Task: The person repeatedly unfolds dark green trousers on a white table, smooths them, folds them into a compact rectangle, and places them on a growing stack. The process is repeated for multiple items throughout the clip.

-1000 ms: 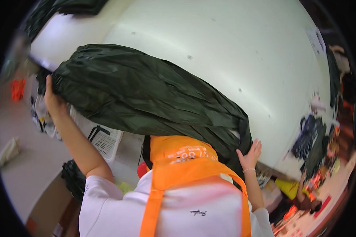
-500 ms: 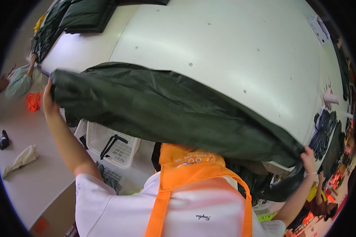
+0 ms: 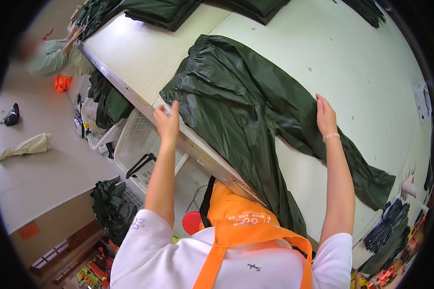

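Observation:
A pair of dark green waterproof trousers point(image 3: 236, 106) lies spread on the white table, its gathered elastic waistband to the far left. One leg stretches right across the table, and the other comes down toward me over the near edge. Beside the waistband's near corner is my left hand point(image 3: 168, 124), fingers apart and gripping nothing; whether it touches the cloth I cannot tell. My right hand point(image 3: 326, 118) is stretched out flat at the far edge of the right-hand leg, with nothing in its fingers.
Folded dark green garments point(image 3: 161, 12) are stacked at the table's far side. White plastic baskets point(image 3: 147, 139) stand below the near left edge. A dark bundle of strips point(image 3: 388, 224) and a pale roll point(image 3: 409, 187) sit at the right. Another person's sleeve point(image 3: 50, 58) shows far left.
The trousers, stretched in the air between both hands before, now lie on the table with the legs apart. Both hands have let go; my left moved right, my right moved up and inward.

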A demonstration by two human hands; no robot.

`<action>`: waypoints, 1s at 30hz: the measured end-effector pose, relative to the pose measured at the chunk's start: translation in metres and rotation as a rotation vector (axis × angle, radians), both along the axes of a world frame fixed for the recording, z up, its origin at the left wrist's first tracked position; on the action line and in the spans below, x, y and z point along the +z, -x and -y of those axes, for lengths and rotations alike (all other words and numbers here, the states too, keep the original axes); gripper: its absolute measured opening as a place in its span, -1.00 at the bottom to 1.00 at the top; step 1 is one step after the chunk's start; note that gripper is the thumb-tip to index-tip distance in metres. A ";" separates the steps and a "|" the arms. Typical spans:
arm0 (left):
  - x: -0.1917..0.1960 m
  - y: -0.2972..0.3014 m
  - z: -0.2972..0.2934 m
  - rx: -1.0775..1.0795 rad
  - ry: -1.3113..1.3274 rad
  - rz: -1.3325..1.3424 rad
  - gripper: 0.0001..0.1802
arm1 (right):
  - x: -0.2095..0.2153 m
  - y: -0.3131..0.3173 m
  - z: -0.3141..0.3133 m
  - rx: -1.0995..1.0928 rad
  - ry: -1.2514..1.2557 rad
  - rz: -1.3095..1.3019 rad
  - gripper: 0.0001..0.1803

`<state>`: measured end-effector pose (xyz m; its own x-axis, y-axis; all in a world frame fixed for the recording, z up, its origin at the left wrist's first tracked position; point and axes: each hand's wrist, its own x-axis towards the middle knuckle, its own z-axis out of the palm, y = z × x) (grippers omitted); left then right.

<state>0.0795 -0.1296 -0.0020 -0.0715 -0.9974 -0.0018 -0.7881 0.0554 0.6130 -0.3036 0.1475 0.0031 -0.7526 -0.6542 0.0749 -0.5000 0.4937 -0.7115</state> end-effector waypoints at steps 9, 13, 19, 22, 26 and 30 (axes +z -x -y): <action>-0.028 0.021 -0.011 -0.138 -0.363 -0.084 -0.46 | -0.013 0.005 0.180 0.334 -0.273 0.423 -0.63; -0.021 0.027 -0.028 0.161 -0.619 -0.760 -0.62 | 0.001 -0.034 0.211 0.652 -0.478 0.387 -0.63; 0.004 -0.039 -0.029 0.197 -0.328 -1.000 -0.64 | 0.038 0.012 0.232 0.000 -0.039 0.229 -0.75; -0.018 -0.069 -0.006 0.302 -0.159 -0.795 -0.76 | 0.032 0.003 0.216 0.134 0.216 -0.062 -0.61; -0.024 -0.053 0.009 0.083 0.600 0.140 -0.55 | 0.026 -0.063 0.110 0.392 -0.038 -0.167 -0.50; 0.051 0.073 -0.080 -0.538 0.531 0.099 -0.26 | 0.014 -0.122 -0.030 0.295 -0.275 -0.384 -0.29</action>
